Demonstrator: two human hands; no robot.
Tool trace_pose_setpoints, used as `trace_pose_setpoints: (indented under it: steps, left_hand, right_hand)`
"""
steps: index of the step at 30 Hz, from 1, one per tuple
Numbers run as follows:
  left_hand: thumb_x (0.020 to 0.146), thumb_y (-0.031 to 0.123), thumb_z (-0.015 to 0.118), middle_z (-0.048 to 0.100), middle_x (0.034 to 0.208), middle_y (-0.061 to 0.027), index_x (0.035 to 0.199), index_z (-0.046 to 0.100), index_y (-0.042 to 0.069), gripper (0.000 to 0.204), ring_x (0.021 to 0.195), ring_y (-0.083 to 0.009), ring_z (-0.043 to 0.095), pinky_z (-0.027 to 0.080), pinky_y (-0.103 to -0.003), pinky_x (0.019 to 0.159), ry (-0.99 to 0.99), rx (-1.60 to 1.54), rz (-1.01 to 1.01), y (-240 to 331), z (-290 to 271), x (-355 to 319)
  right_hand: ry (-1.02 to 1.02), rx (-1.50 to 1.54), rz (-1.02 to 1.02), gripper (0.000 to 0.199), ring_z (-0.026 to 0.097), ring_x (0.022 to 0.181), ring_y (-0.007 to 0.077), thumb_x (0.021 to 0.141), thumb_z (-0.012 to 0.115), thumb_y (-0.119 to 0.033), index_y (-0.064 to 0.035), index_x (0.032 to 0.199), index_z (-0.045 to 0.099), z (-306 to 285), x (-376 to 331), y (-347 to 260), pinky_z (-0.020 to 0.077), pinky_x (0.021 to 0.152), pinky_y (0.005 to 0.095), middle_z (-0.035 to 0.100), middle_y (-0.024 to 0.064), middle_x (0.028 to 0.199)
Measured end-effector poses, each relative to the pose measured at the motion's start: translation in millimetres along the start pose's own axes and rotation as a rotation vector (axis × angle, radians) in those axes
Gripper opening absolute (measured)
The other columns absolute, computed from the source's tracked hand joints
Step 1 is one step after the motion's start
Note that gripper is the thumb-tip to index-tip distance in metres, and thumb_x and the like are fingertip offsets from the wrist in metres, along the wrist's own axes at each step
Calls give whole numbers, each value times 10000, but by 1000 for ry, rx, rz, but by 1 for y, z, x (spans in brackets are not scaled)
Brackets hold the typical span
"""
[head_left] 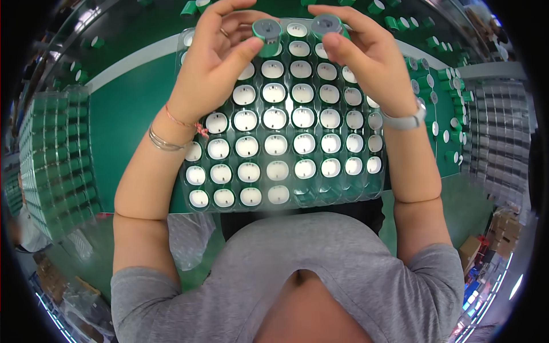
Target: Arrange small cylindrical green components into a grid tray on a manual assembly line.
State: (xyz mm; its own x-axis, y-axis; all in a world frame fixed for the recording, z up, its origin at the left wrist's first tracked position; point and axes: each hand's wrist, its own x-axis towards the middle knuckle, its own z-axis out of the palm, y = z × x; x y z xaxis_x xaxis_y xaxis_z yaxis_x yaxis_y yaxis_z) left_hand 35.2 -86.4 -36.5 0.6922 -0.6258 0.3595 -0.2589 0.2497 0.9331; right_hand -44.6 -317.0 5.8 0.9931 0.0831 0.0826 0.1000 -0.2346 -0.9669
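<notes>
My left hand [214, 66] grips a short green case with a grey top [267, 30] between thumb and fingers. A matching grey-topped green case [327, 24] is pinched in my right hand [372, 57], a little to the right of the first. Both are held above the far part of a clear plastic tray [337, 191]. Rows of pieces with white oval tops [274, 119] fill most of the tray's pockets; several pockets at its near right hold none. My hands and forearms hide parts of the tray's far corners and sides.
The tray lies on a green table [123, 131]. Tall stacks of clear trays stand at the left [60, 154] and right [500, 131]. Loose green and white pieces [452, 86] are scattered beyond a pale curved rail [137, 57]. A clear plastic bag [191, 237] hangs below the near edge.
</notes>
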Motion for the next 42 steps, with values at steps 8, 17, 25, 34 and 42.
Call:
trace_pose_setpoints:
  steps: [8, 17, 25, 34, 42]
  left_hand:
    - [907, -52, 526, 534, 1196, -114, 1380, 318, 21, 521, 1106, -161, 520, 401, -302, 980, 42, -109, -91, 2, 5, 2]
    - [943, 35, 544, 567, 1274, -163, 1395, 356, 28, 489, 1169, -215, 546, 444, -347, 988, -36, 124, 0, 5, 5, -10]
    - [928, 22, 563, 567, 1269, -169, 1406, 336, 33, 530, 1128, -210, 575, 466, -322, 948, -52, 112, -38, 10, 5, -11]
    - [849, -66, 636, 540, 1185, -147, 1354, 344, 62, 597, 1098, -215, 617, 535, -304, 890, -274, -292, -83, 25, 19, -19]
    - [766, -8, 748, 579, 1209, -93, 1314, 449, 74, 630, 1193, -212, 561, 415, -395, 1065, -352, -51, 61, 23, 18, -17]
  right_hand:
    - [-461, -419, -144, 368, 604, 823, 229, 734, 826, -207, -46, 990, 616, 33, -97, -39, 497, 679, 301, 573, 79, 987]
    - [-284, -662, -154, 414, 593, 649, 235, 716, 824, -268, -43, 970, 588, 75, -148, -18, 498, 553, 329, 542, 84, 915]
    - [-258, -705, -141, 456, 591, 687, 270, 710, 807, -369, -45, 926, 571, 76, -138, -31, 491, 574, 362, 537, 95, 906]
    - [134, -340, -173, 588, 629, 1009, 195, 737, 825, -79, -22, 1190, 456, 63, -79, -15, 546, 825, 307, 575, 100, 1131]
    - [166, -413, -360, 406, 647, 940, 215, 730, 770, -17, -2, 1086, 576, 44, -89, -17, 533, 820, 316, 640, 124, 1069]
